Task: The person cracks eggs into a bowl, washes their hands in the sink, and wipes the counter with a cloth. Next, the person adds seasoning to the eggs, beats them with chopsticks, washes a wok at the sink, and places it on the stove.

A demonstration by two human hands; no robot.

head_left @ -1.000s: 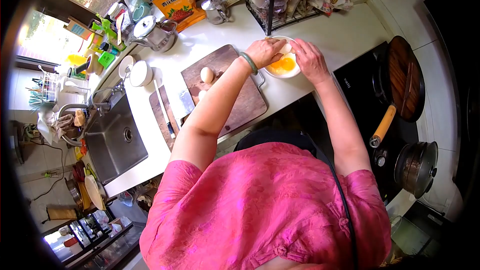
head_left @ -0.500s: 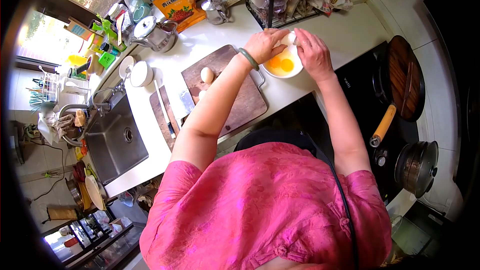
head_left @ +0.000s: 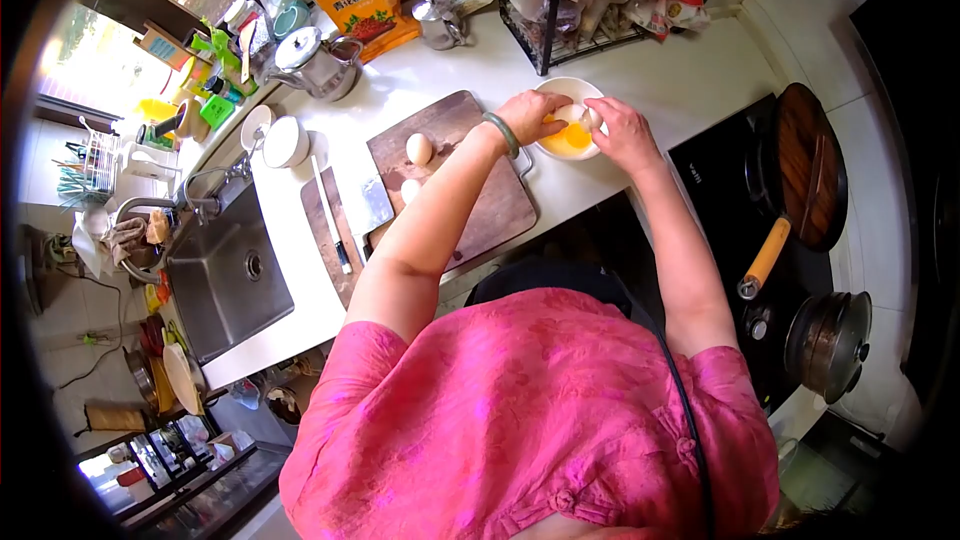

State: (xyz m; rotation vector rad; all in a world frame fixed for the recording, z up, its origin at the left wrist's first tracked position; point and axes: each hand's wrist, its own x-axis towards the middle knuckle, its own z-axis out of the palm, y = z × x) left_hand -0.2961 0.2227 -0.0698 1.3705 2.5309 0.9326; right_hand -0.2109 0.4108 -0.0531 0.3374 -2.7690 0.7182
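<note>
A white bowl [head_left: 566,86] on the counter holds yellow egg yolk [head_left: 568,140]. Over its right side, my right hand [head_left: 622,134] grips a pale eggshell [head_left: 593,120] between thumb and fingers. My left hand [head_left: 528,116], with a green bangle at the wrist, reaches over the bowl's left side. Its fingers are curled close to the shell, and what they pinch is too small to make out. Left of the bowl lies a wooden cutting board [head_left: 490,202]. On it rests a whole egg [head_left: 419,148], and another egg [head_left: 410,190] is partly hidden by my left forearm.
A long-handled knife [head_left: 338,230] lies near the sink [head_left: 232,285] at left. On the right, the black stove carries a pan with a wooden lid [head_left: 812,165] and a lidded pot [head_left: 835,345]. A black rack [head_left: 548,35] and kettle [head_left: 318,70] stand behind.
Both hands have come down toward me, from the bowl's far rim to low over the bowl. The eggshell has moved down with my right hand. The camera view has shifted slightly.
</note>
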